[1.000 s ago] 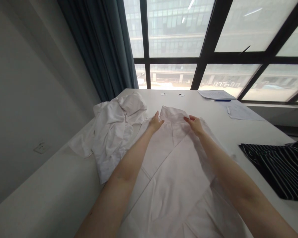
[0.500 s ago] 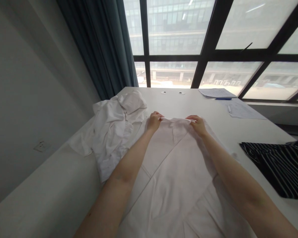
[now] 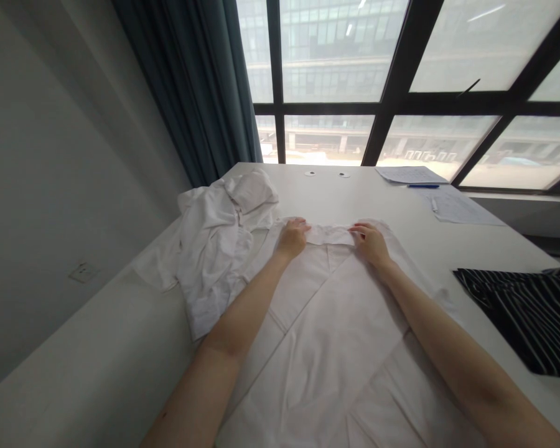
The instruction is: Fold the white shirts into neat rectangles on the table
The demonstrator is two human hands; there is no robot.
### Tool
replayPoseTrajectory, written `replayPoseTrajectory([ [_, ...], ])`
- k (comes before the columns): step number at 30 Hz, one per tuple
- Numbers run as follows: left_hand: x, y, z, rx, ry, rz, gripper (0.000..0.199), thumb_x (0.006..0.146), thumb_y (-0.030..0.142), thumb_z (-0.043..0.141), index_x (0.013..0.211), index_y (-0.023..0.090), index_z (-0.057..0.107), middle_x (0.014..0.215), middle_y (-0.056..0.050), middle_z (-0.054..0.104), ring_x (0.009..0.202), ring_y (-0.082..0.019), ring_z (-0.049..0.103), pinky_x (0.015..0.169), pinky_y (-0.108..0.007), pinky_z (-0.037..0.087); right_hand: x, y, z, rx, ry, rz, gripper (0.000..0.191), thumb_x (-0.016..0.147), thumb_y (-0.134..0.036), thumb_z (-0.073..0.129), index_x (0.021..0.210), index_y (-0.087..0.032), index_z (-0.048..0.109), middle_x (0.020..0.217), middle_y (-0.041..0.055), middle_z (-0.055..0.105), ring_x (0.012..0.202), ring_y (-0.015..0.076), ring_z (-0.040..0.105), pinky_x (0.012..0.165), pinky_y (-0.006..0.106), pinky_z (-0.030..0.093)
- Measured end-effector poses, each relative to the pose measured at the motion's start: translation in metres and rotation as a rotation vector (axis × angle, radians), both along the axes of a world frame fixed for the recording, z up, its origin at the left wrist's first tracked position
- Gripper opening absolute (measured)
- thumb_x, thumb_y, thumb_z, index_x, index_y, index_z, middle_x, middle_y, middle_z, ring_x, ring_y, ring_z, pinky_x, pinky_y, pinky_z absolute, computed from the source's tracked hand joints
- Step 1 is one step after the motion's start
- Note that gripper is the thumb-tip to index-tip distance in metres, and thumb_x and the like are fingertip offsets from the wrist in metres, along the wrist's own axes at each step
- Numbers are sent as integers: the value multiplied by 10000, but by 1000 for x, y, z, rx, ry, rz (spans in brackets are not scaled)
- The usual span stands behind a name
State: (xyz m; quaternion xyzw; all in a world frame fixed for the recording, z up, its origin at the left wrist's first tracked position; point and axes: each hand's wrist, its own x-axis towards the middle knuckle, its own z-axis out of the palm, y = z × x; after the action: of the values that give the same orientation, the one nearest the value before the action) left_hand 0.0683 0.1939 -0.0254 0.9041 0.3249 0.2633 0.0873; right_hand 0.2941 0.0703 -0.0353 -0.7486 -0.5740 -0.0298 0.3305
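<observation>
Head view: a white garment [image 3: 326, 348] lies spread on a white table [image 3: 135, 367], running from the bottom edge up to both hands, a diagonal seam crossing its front. To its right is a black cloth with pale stripes [image 3: 527, 317]; to its left, a crumpled white garment [image 3: 212, 233]. At the spread garment's far end is its folded collar band [image 3: 330, 235], stretched between the two hands. The left hand [image 3: 292, 239] has its fingers closed on the band's left end; the right hand [image 3: 372, 244] pinches the right end between thumb and fingers. The rest of the garment extends from the grip toward the viewer. Beyond the garment are two small white ovals with dark spots [image 3: 310, 173], and, to its far right, papers [image 3: 410, 174] and a blue pen [image 3: 423, 186]. Behind everything stand a dark-framed window [image 3: 331, 62] and a blue curtain [image 3: 210, 87].
</observation>
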Motion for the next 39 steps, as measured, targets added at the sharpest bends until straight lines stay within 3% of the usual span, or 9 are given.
replayPoseTrajectory([
  [4, 6, -7, 0, 28, 88, -38, 399, 902, 165, 418, 1246, 160, 620, 1396, -83, 533, 1356, -214, 372, 1157, -378, 277, -17, 2, 1, -70, -102, 47, 341, 906, -278, 446, 1130, -195, 691, 1302, 95, 605, 1223, 238, 501, 1057, 387, 364],
  [8, 10, -12, -5, -50, 293, -43, 466, 953, 298, 399, 1413, 249, 451, 1531, -54, 374, 1447, -251, 240, 1173, -511, 177, -22, 3, -6, -168, -156, 72, 381, 946, -279, 414, 1269, -224, 608, 1370, 56, 574, 1295, 216, 457, 1076, 380, 342],
  [11, 10, -11, -7, -109, 353, -19, 484, 963, 372, 380, 1442, 308, 402, 1567, -31, 304, 1461, -270, 202, 1171, -534, 140, -18, 3, -11, -227, -175, 44, 400, 978, -288, 356, 1321, -277, 560, 1421, 18, 529, 1347, 228, 405, 1098, 447, 303],
  [15, 8, -11, -8, -80, 343, 12, 497, 955, 418, 375, 1446, 343, 392, 1579, -20, 276, 1463, -295, 181, 1166, -541, 128, -15, 2, -13, -268, -192, 7, 437, 989, -261, 295, 1369, -302, 508, 1472, -8, 468, 1380, 239, 360, 1106, 497, 273],
  [20, 9, -12, -10, -68, 312, 58, 588, 933, 432, 396, 1486, 243, 333, 1586, -81, 245, 1467, -302, 153, 1172, -533, 104, -15, 0, -14, -290, -210, -20, 480, 976, -207, 261, 1389, -286, 491, 1488, 15, 447, 1393, 233, 339, 1119, 505, 247],
  [26, 10, -5, -10, -132, 331, 73, 603, 925, 484, 399, 1476, 246, 344, 1575, -73, 279, 1461, -312, 169, 1170, -533, 119, -6, 0, -14, -342, -192, -48, 458, 984, -299, 285, 1401, -310, 474, 1512, 4, 412, 1387, 271, 352, 1098, 535, 289],
  [31, 7, 5, -4, -83, 313, 96, 515, 959, 367, 344, 1465, 272, 366, 1571, -62, 291, 1449, -279, 216, 1163, -526, 139, 6, 10, -6, -344, -197, -90, 461, 968, -273, 310, 1401, -258, 467, 1503, 65, 423, 1392, 255, 343, 1095, 524, 298],
  [39, 3, 24, -7, -190, 344, 123, 630, 939, 535, 362, 1500, 255, 299, 1569, -90, 291, 1458, -318, 189, 1161, -547, 110, 27, 14, -9, -436, -184, -100, 589, 935, -568, 344, 1442, -279, 422, 1535, 78, 369, 1411, 330, 282, 1091, 629, 211],
])
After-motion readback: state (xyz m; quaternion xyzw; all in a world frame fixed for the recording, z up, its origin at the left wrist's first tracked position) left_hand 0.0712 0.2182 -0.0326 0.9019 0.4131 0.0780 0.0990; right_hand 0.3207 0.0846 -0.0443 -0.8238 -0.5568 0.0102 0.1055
